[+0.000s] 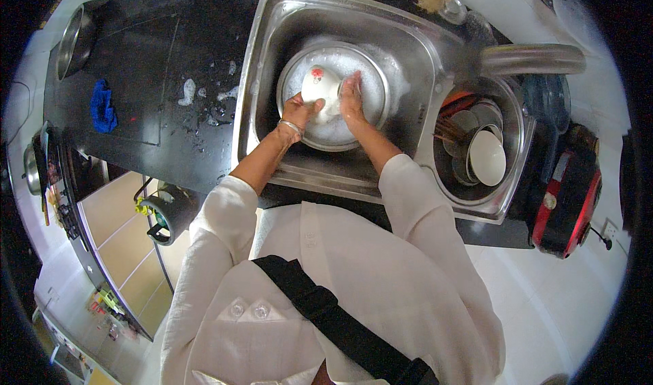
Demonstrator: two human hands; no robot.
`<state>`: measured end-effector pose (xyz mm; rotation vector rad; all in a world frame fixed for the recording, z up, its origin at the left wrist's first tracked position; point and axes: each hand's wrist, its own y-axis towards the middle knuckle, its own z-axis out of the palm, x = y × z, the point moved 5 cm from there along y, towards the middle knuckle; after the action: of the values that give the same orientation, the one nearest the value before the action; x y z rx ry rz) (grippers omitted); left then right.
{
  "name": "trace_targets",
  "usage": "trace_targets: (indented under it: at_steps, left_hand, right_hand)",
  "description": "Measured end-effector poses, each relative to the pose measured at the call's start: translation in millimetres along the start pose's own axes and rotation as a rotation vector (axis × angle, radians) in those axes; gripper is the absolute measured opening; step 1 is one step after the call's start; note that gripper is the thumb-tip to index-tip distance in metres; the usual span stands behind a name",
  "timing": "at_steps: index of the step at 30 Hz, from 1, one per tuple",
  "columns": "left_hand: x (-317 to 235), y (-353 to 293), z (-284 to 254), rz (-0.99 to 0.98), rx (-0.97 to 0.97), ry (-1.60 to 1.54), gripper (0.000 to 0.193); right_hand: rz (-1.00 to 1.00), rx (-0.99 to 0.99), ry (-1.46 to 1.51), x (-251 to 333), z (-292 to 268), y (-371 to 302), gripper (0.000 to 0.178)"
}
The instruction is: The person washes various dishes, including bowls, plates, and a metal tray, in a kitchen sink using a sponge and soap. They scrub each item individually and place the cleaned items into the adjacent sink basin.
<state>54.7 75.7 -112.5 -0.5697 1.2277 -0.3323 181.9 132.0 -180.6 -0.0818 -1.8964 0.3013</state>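
A white bowl (320, 91) with a small red pattern is tilted on its side above a round metal basin (328, 145) of soapy water. My left hand (301, 109) grips the bowl's near edge, thumb against its outer side. At the bowl's right, my right hand (352, 99) is held flat with its fingers stretched out, seemingly touching the rim; the bowl's inside is hidden from this view. White suds (373, 62) fill the basin and spill over its edge into the large steel sink (272, 52).
The smaller sink compartment (520, 174) at right holds stacked bowls (488, 158) and chopsticks (445, 128). The faucet (534, 59) reaches over from the right. A blue cloth (103, 106), a metal bowl (76, 43) and foam patches lie on the black counter (146, 58). A red-and-black appliance (568, 194) stands far right.
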Motion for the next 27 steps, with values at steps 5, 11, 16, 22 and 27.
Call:
trace_targets:
  at_steps: [5,11,16,22,27]
  left_hand:
    - [0,5,-6,0.016,-0.093,0.016,0.024]
    - [-27,-10,-8,-0.092,-0.024,0.202,0.026]
    - [-45,-18,-3,0.033,0.249,0.444,0.035]
    - [-34,-21,9,0.063,0.222,-0.006,0.031]
    - [-22,-8,18,0.256,0.092,0.134,0.028]
  right_hand:
    - [0.057,0.083,-0.139,45,5,-37,0.054]
    - [-0.676,0.118,-0.295,113,-10,-33,0.036]
    - [0.091,0.454,0.226,64,-6,33,0.031]
    - [0.942,0.265,0.908,-42,6,4,0.052]
    - [1.119,0.312,1.1,-4,7,-56,0.061]
